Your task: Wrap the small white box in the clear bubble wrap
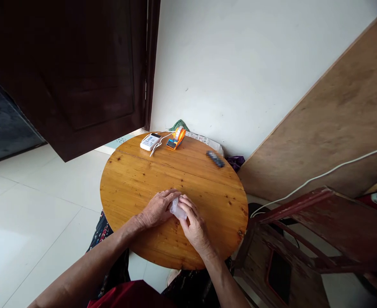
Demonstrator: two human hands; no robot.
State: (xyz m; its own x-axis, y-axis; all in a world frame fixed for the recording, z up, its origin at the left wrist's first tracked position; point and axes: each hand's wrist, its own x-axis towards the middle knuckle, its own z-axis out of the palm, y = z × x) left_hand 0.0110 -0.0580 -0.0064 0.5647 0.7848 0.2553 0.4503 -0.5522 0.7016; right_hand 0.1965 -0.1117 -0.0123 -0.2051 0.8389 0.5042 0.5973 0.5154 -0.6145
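Note:
My left hand [156, 208] and my right hand [195, 224] meet over the near middle of a round wooden table [134, 179]. Both pinch a small clear, plastic-looking piece [177, 209] held between their fingertips just above the tabletop. I cannot tell exactly what the piece is. The fingers of both hands are curled round it.
At the table's far edge lie a white box-shaped device with a cord [150, 141], an orange tape dispenser [177, 137] and a dark flat object [215, 158]. A red wooden chair [307, 239] stands right of the table. A wooden board [336, 119] leans on the wall; a dark door [79, 72] is at left.

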